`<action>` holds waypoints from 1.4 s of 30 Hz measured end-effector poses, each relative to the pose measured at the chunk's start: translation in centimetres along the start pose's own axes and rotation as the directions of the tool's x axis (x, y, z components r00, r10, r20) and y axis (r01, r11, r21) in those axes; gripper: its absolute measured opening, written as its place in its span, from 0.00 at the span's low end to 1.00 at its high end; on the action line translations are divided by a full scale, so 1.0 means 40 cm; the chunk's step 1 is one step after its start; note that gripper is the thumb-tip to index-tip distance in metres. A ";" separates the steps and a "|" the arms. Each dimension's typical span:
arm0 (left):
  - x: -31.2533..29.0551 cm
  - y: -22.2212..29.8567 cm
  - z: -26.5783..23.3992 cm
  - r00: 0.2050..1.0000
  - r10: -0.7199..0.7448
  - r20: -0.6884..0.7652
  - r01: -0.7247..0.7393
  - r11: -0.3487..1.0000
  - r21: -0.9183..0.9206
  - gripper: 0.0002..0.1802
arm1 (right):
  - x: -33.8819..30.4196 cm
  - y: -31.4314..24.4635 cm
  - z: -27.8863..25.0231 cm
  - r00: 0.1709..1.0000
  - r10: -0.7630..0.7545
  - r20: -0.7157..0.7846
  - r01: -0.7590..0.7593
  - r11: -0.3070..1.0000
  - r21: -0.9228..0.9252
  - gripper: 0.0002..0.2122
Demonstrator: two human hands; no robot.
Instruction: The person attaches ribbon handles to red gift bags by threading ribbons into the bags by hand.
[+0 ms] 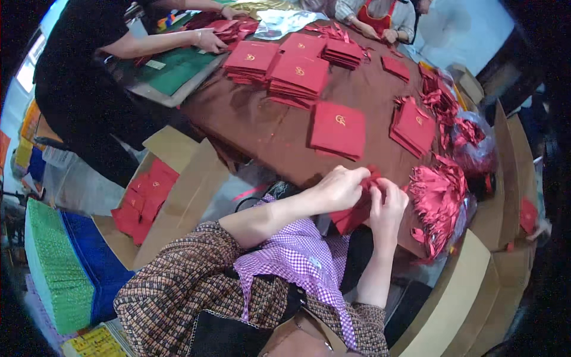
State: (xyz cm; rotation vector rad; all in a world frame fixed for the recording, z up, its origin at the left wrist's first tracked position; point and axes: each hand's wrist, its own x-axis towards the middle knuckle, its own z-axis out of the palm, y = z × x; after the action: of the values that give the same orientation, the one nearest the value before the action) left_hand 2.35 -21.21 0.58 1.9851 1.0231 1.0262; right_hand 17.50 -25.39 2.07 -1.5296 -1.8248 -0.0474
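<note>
Close to my body at the table's near edge, both hands are on a dark red gift bag (350,218) that hangs below the fingers. My left hand (340,189) is closed, its fingertips pinching red ribbon at the bag's top. Beside it, my right hand (388,205) has bent fingers pressed to the same ribbon. The fingers partly cover the ribbon. Just beyond lies a stack of flat red bags (339,130) with a gold emblem. Another stack with ribbons (413,126) sits to its right. A fanned bundle of red ribbons (437,199) lies right of my right hand.
A brown-covered table (250,134) carries more red stacks (298,76) farther off. Open cardboard boxes stand at left (199,196) and right (458,297). A person in black (77,89) handles red pieces over a green mat (175,70); a person in a red apron (376,24) sits across.
</note>
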 end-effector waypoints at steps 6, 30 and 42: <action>0.022 -0.027 0.005 0.986 -0.040 0.161 0.066 0.985 -0.158 0.21 | 0.008 0.024 0.011 0.990 -0.137 -0.009 0.137 0.989 -0.055 0.03; 0.040 -0.058 0.012 0.970 0.134 0.205 -0.133 0.991 -0.022 0.12 | -0.011 0.077 -0.018 0.988 -0.101 0.115 0.080 0.981 0.178 0.02; 0.043 -0.028 0.022 0.930 0.273 0.246 -0.287 0.958 0.018 0.07 | 0.076 0.135 -0.063 0.876 -0.304 0.375 0.208 0.938 0.276 0.04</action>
State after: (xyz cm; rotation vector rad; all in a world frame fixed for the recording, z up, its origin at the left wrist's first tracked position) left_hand 3.39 -19.38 -0.15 2.2822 0.6539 0.8786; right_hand 23.40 -22.46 3.31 -1.1849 -2.2718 0.3768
